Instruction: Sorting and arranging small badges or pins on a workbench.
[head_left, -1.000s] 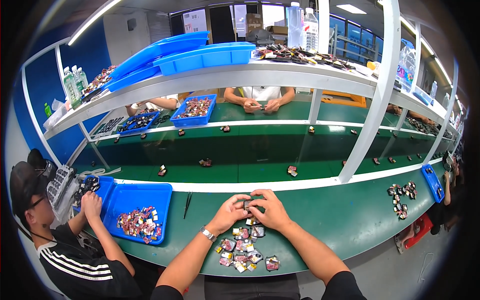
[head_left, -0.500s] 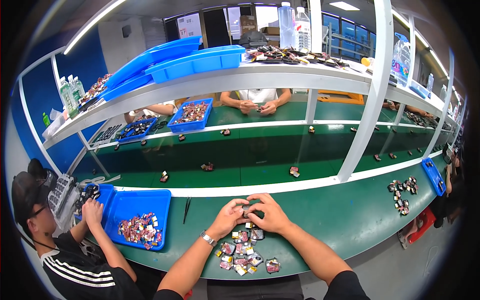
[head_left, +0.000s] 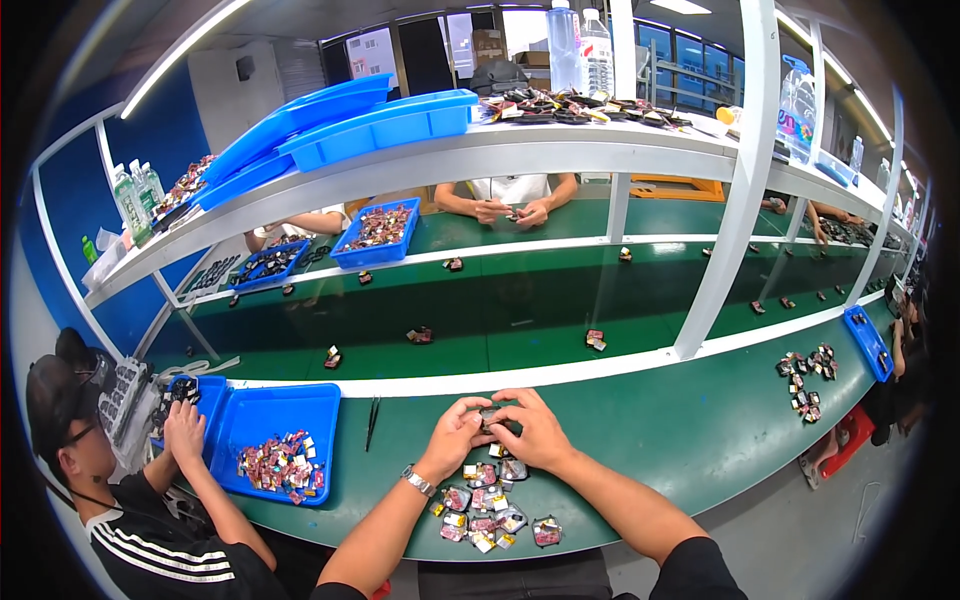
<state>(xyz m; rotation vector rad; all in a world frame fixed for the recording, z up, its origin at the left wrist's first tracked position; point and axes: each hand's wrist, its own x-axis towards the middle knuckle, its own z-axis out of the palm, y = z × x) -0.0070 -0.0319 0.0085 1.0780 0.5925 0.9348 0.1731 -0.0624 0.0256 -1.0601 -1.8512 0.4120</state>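
Above the green tabletop, both hands meet around a small dark electronic assembly [head_left: 488, 420], mostly hidden by the fingers. My left hand [head_left: 453, 440] grips it from the left with thumb and curled fingers. From the other side my right hand [head_left: 532, 432] pinches it, its index finger arched over the top. Just below the hands lies a loose group of small electronic assemblies [head_left: 484, 498] with reddish boards, white and yellow parts and dark or clear casings. One separate assembly [head_left: 547, 531] rests at the group's right. Black tweezers [head_left: 372, 424] lie left of my left hand.
A blue tray [head_left: 330, 420] of similar parts stands at left, beside a seated co-worker [head_left: 150, 500]. Behind a white rail, a green conveyor [head_left: 500, 345] carries scattered assemblies. A white shelf post [head_left: 735, 210] rises at right. More assemblies [head_left: 806, 375] lie on the right tabletop.
My hands stay together around the assembly with only slight finger movement. Assemblies on the conveyor have shifted a little to the right. A distant person's arm now reaches over the bench at far right.
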